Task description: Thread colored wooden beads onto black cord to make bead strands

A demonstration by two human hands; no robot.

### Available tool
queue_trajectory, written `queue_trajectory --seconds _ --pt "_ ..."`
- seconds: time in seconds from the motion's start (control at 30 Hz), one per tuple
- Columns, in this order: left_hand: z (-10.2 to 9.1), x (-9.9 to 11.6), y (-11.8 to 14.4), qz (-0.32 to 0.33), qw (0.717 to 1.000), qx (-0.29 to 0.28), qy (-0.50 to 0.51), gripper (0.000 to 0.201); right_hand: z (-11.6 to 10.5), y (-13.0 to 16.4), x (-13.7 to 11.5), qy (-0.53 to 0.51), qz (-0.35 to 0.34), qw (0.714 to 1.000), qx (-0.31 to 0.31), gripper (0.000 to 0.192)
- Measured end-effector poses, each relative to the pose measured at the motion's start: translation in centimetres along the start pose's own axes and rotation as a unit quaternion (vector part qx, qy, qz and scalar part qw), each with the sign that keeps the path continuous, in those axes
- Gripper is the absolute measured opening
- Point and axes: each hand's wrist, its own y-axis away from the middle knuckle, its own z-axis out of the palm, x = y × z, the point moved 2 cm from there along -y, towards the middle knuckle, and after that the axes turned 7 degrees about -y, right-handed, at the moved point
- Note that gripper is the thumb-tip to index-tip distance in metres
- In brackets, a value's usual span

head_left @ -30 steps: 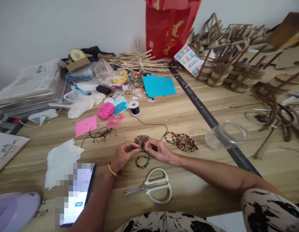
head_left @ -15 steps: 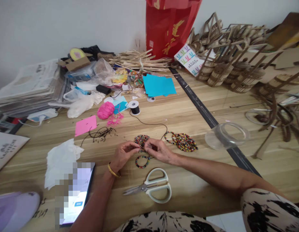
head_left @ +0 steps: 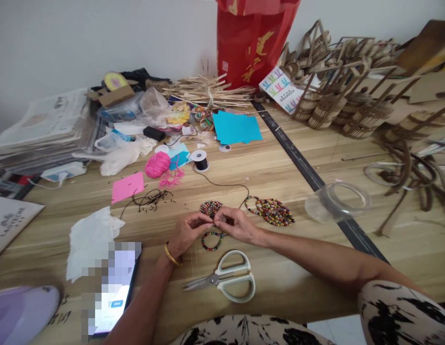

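Two hands meet over the wooden worktop (head_left: pixel 279 158) in the head view: the left hand (head_left: pixel 188 232) and the right hand (head_left: pixel 234 224), fingers pinched tight together on the top of a small beaded bracelet (head_left: pixel 212 241), whose loop lies on the worktop just below them. A thin black cord (head_left: pixel 225 185) runs from the hands back to a spool (head_left: pixel 200 160). Loose beads (head_left: pixel 210 208) lie just behind the hands, a pile of beaded strands (head_left: pixel 272 211) to the right. Scissors (head_left: pixel 227 278) lie nearer the person, a phone (head_left: pixel 112 292) at left.
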Motion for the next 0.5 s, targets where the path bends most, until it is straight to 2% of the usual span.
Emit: queue_trajectory --seconds 0.3,0.5 --pt "-0.11 0.03 -0.19 0.048 0.999 0.0 -0.008 0.012 0.01 0.04 0.34 -0.045 0.004 0.999 -0.004 0.017" --pt "-0.15 -0.16 -0.19 0.005 1.0 0.015 0.02 0.013 0.03 0.02 -0.12 -0.042 0.003 0.999 -0.004 0.017"
